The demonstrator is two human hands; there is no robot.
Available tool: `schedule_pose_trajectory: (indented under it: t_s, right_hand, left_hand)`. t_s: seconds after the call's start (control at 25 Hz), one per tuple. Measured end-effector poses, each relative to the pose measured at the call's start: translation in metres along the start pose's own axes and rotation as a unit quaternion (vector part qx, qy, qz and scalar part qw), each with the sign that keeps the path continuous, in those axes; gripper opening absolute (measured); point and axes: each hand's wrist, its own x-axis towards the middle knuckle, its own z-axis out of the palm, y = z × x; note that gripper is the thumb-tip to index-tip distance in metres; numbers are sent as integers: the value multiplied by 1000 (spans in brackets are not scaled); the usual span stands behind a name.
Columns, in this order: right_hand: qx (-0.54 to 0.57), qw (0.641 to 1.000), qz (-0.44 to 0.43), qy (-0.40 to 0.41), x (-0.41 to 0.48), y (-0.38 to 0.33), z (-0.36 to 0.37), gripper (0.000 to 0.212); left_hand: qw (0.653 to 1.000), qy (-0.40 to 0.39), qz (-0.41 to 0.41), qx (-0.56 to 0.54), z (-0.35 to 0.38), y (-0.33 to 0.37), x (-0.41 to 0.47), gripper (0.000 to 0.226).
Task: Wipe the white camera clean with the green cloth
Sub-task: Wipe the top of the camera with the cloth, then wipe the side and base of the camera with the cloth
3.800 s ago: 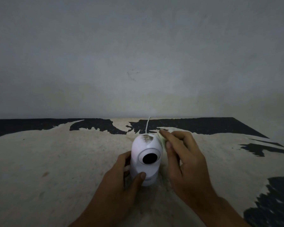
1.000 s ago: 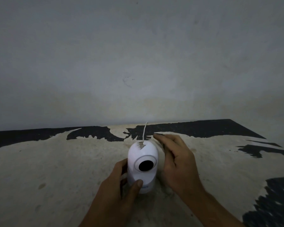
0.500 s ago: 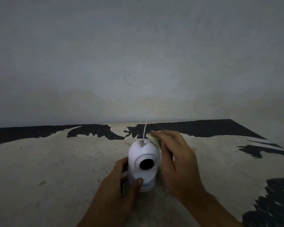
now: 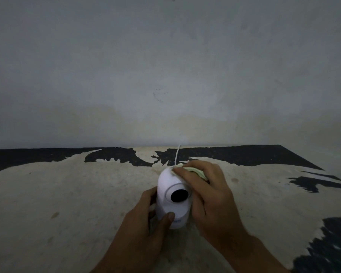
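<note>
A white dome camera (image 4: pixel 168 186) with a round black lens stands upright on the worn table (image 4: pixel 67 194), lens facing me. My left hand (image 4: pixel 146 221) grips its base from the left, thumb across the lower front. My right hand (image 4: pixel 205 196) presses a folded pale green cloth (image 4: pixel 197 171) onto the camera's top right, fingertips lying over the crown. Only the cloth's edge shows under the fingers. A dark smudge peeks out at the fingertips on the camera's top.
A thin white cable (image 4: pixel 177 154) runs from behind the camera toward the grey wall (image 4: pixel 165 66). The tabletop is beige with black peeled patches along the back and the right side (image 4: pixel 323 243). The table's right corner sits at the far right.
My right hand has slid the cloth leftward and forward onto the top of the camera, covering most of the dirty spot. The left hand keeps its hold on the base.
</note>
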Motion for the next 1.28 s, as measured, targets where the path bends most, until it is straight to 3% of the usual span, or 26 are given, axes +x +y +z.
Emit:
schedule_pose_trajectory:
  t_s: [0.16, 0.36, 0.6, 0.76, 1.04, 1.16, 1.28]
  right_hand:
    - [-40, 996, 78, -8, -1, 22, 6, 33]
    - [1, 1000, 21, 1, -1, 9, -1, 36]
    - [-26, 995, 94, -11, -4, 26, 3, 39]
    - [24, 997, 79, -8, -1, 12, 3, 41]
    - [110, 984, 137, -15, 4, 11, -12, 30]
    - [91, 990, 103, -42, -1, 9, -13, 28]
    - [82, 981, 155, -87, -11, 17, -12, 18]
  left_hand:
    - [1000, -7, 8, -2, -2, 1, -2, 48]
    - [1000, -8, 0, 0, -1, 1, 0, 49]
    - [1000, -6, 11, -1, -2, -2, -1, 51]
    - [1000, -5, 14, -1, -2, -1, 0, 51]
    - [1000, -13, 18, 3, -3, 2, -1, 54]
    - [1000, -17, 23, 3, -3, 3, -2, 56]
    - [1000, -15, 19, -9, -3, 2, -3, 60]
